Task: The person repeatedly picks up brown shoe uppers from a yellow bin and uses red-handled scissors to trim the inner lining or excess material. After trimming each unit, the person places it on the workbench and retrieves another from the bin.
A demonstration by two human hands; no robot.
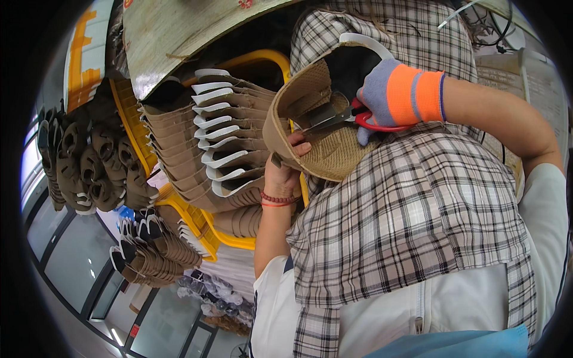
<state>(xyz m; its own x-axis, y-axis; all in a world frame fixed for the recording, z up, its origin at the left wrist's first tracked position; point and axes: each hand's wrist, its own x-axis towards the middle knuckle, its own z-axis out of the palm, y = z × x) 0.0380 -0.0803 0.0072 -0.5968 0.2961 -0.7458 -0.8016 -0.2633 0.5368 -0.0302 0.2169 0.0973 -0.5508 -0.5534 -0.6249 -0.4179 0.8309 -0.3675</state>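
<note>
A tan shoe upper point(343, 152) with a mesh-like inner face and a white edge at its far end rests against my lap. My left hand point(287, 170) is closed on its left rim; the fingertips show inside, and the rest of the fingers are partly hidden behind the material. My right hand point(382, 98), in a grey-blue and orange glove, is closed round the red-handled scissors point(391, 126). The scissors' dark blades point left inside the upper, close to the left fingertips. Whether the blades touch the material cannot be made out.
Nested tan shoe uppers with white edges point(221, 140) fill a yellow basket point(236, 240) to the left. More brown uppers point(89, 161) stand further left. A pale board edge point(179, 36) juts in above the basket. A checked apron point(412, 209) covers my lap.
</note>
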